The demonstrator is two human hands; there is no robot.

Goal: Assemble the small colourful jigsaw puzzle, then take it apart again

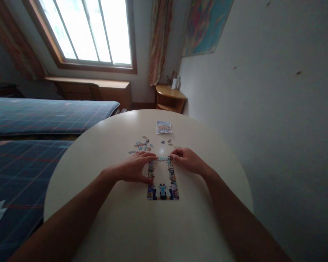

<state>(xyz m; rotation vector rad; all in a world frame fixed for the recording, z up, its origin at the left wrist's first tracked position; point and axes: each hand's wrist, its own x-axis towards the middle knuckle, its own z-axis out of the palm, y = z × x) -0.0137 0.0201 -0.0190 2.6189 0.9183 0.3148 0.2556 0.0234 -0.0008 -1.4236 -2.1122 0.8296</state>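
A partly joined jigsaw puzzle (162, 192) lies flat on the round table; its pieces form a narrow frame around a bare middle, filled in along the near end. My left hand (136, 166) rests with thumb and fingers spread at the frame's left side, fingertips on its far left corner. At the far right corner, my right hand (187, 159) has thumb and index finger pinched together at a puzzle piece (171, 157). Loose puzzle pieces (142, 146) lie in a cluster beyond my left hand, and a few more loose pieces (170, 142) are beyond my right.
A small picture packet (164, 127) lies toward the far side of the white round table (104, 145). Left of the table is a bed with a plaid cover (24, 167). A wooden corner shelf (171, 94) stands behind, and a wall (262, 109) runs along the right.
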